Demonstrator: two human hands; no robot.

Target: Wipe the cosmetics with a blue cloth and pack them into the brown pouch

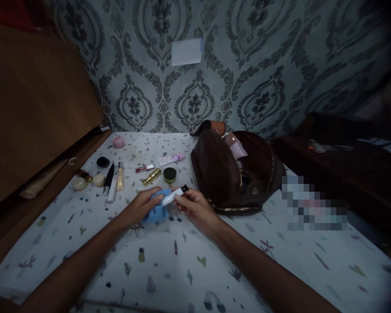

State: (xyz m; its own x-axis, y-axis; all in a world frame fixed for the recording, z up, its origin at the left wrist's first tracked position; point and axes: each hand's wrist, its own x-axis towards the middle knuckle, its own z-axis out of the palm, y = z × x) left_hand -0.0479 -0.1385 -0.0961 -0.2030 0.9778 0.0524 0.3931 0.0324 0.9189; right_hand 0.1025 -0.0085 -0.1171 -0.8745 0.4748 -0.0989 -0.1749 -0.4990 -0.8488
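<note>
My left hand (146, 202) is closed on a blue cloth (157, 213), which it presses against a white tube (171, 197) with a black cap. The fingers of my right hand (193, 206) pinch the same tube near its capped end. Both hands are above the patterned white sheet (169, 269). Just beyond them lie a round dark-lidded jar (170, 174), a gold lipstick tube (152, 176), a small red and clear tube (145, 168) and a pink and white tube (171, 159). Right of my right hand stands a brown zip bag (211, 169), unzipped, with pale pink tubes (237, 148) showing inside.
To the left lie several cosmetics, among them a beige tube (120, 177), a black pen-like tube (108, 178), and a pink jar (119, 141). A wooden panel (39, 95) borders the left side. The patterned wall (195, 95) rises behind, and a blurred patch (314, 204) is at right.
</note>
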